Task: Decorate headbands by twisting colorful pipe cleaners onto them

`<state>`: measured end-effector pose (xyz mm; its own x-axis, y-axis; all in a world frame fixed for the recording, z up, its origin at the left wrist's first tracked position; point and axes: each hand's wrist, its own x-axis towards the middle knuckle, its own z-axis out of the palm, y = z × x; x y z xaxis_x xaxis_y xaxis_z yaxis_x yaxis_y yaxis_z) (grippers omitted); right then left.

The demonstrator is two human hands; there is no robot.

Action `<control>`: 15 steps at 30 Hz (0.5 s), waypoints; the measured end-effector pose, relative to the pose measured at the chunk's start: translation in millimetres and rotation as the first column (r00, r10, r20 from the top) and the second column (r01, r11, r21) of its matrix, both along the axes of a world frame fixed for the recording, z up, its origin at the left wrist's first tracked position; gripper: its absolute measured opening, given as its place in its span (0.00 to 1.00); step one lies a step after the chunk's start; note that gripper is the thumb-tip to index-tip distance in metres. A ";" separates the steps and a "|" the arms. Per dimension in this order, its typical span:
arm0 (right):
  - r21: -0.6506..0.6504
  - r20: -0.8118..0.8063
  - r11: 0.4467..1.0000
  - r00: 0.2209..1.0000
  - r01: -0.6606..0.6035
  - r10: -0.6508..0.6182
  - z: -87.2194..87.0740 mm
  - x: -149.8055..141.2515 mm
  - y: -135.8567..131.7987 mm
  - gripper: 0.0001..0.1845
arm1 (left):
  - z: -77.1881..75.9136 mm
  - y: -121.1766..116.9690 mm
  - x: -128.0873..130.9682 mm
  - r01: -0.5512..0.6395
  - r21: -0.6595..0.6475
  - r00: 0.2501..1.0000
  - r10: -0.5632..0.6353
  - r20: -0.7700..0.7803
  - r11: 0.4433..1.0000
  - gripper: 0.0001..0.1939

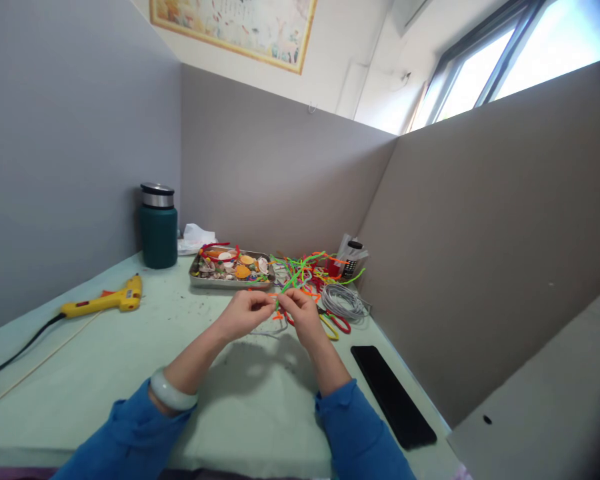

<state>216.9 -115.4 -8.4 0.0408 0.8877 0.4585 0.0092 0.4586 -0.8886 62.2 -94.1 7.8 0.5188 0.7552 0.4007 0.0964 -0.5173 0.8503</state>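
My left hand point(246, 312) and my right hand point(303, 315) meet above the pale green table point(130, 360), fingers pinched together on a green pipe cleaner point(291, 281) that sticks up and away from them. Small orange bits show between the fingertips. Just beyond the hands lies a heap of coloured pipe cleaners point(310, 270). A pale bangle sits on my left wrist, and both sleeves are blue.
A metal tray point(230, 268) of shells and coloured pieces stands behind the hands. A yellow glue gun point(107, 301) with its cord lies at left, a dark green flask point(159, 227) at the back, a grey wire coil point(343, 301) and a black phone point(393, 395) at right. Grey partitions enclose the table.
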 end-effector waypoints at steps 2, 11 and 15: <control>0.008 -0.005 1.000 1.000 0.007 -0.007 0.4 0.6 0.1 0.12 | -0.3 0.8 0.3 -0.017 -0.027 1.000 0.017 0.018 1.000 0.12; 0.003 -0.036 1.000 0.999 -0.009 0.009 1.2 -2.1 -1.4 0.08 | 1.3 1.5 2.2 -0.003 -0.121 0.990 0.021 0.142 0.993 0.10; 0.027 -0.036 0.999 0.999 -0.036 0.037 1.4 -3.7 -1.4 0.06 | -0.6 1.9 2.5 0.018 -0.109 0.993 -0.006 0.115 0.994 0.11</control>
<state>213.2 -116.8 -6.9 0.0254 0.8766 0.4806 -0.0402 0.4813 -0.8756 64.6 -92.2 7.2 0.4835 0.7920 0.3727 -0.0107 -0.4204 0.9073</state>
